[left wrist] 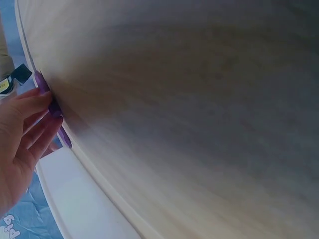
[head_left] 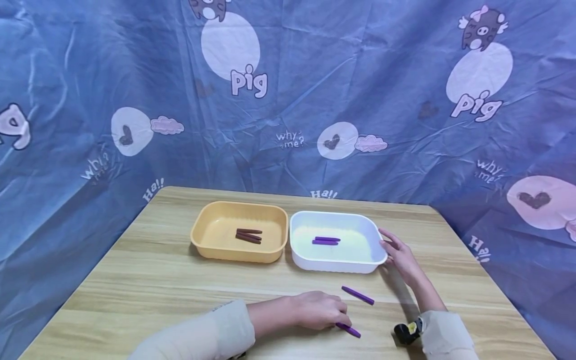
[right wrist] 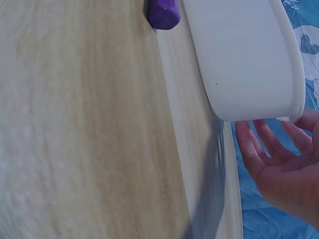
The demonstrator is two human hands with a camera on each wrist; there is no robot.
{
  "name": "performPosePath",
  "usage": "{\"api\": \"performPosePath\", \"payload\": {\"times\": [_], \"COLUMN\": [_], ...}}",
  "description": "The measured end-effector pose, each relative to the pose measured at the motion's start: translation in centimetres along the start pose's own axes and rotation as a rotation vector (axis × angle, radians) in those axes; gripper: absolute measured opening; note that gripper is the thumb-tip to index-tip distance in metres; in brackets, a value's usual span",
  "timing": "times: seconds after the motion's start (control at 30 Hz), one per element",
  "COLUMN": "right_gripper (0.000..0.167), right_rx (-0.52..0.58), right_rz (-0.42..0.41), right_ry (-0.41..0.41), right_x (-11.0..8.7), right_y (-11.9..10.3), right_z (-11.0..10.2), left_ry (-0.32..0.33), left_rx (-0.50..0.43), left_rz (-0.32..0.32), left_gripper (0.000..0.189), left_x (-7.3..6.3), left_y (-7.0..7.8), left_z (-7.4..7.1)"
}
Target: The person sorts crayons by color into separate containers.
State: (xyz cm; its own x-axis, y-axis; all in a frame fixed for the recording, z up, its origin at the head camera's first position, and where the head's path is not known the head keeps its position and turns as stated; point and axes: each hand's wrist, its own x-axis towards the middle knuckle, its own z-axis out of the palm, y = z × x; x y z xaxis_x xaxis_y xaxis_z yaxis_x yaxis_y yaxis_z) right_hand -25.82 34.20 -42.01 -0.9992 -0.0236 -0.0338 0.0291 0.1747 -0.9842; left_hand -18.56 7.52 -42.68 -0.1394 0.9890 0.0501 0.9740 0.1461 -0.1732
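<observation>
Low over the near part of the table, my left hand [head_left: 317, 310] pinches a purple crayon [head_left: 348, 330] between thumb and fingertips. The left wrist view shows this crayon [left wrist: 42, 82] partly covered by the fingers. A second purple crayon [head_left: 357, 295] lies loose on the wood, just beyond that hand. My right hand [head_left: 402, 257] holds the right end of a white plastic bin [head_left: 337, 265], with its thumb at the rim and fingers against the outer wall [right wrist: 249, 59]. Inside this bin lie two purple crayons [head_left: 326, 241] side by side.
Left of the white bin, almost touching it, stands a yellow-orange bin [head_left: 238, 254] with several brown crayons [head_left: 248, 236] inside. Both stand toward the back of a wooden table [head_left: 148, 280]. A blue printed cloth [head_left: 292, 100] hangs behind and at the sides.
</observation>
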Motion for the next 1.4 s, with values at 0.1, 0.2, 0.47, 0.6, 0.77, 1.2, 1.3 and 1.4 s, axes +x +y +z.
{"api": "performPosePath", "payload": {"times": [0.1, 0.2, 0.47, 0.6, 0.77, 1.2, 1.3, 1.4], "right_gripper": [0.055, 0.055, 0.055, 0.055, 0.055, 0.054, 0.054, 0.054], "right_rx": [0.004, 0.005, -0.009, -0.009, -0.007, -0.011, -0.009, -0.011], "right_rz": [0.000, 0.002, 0.000, 0.000, -0.006, 0.003, 0.002, 0.003], "right_ry": [-0.005, -0.008, -0.014, -0.012, -0.007, -0.004, -0.005, -0.006], "right_x": [0.1, 0.1, 0.3, 0.3, 0.2, 0.3, 0.3, 0.3], "right_y": [0.1, 0.2, 0.3, 0.3, 0.2, 0.0, 0.0, 0.0], "right_z": [0.0, -0.1, -0.1, -0.1, 0.0, 0.1, 0.1, 0.1], "left_ry": [0.007, -0.001, 0.009, 0.060, 0.105, 0.144, 0.149, 0.146], "left_rx": [0.000, -0.003, 0.008, 0.026, 0.055, 0.012, 0.042, 0.053], "left_rz": [-0.001, -0.005, -0.044, -0.054, -0.076, -0.245, -0.264, -0.289], "left_gripper": [0.021, 0.021, 0.024, 0.023, 0.024, 0.032, 0.030, 0.028], "left_x": [0.1, 0.2, 0.4, 0.4, 0.4, 0.2, 0.1, 0.1], "left_y": [0.0, -0.1, -0.6, -1.2, -2.2, -5.2, -6.2, -7.1], "left_z": [0.0, 0.0, -0.6, -1.0, -1.6, -3.9, -4.2, -4.1]}}
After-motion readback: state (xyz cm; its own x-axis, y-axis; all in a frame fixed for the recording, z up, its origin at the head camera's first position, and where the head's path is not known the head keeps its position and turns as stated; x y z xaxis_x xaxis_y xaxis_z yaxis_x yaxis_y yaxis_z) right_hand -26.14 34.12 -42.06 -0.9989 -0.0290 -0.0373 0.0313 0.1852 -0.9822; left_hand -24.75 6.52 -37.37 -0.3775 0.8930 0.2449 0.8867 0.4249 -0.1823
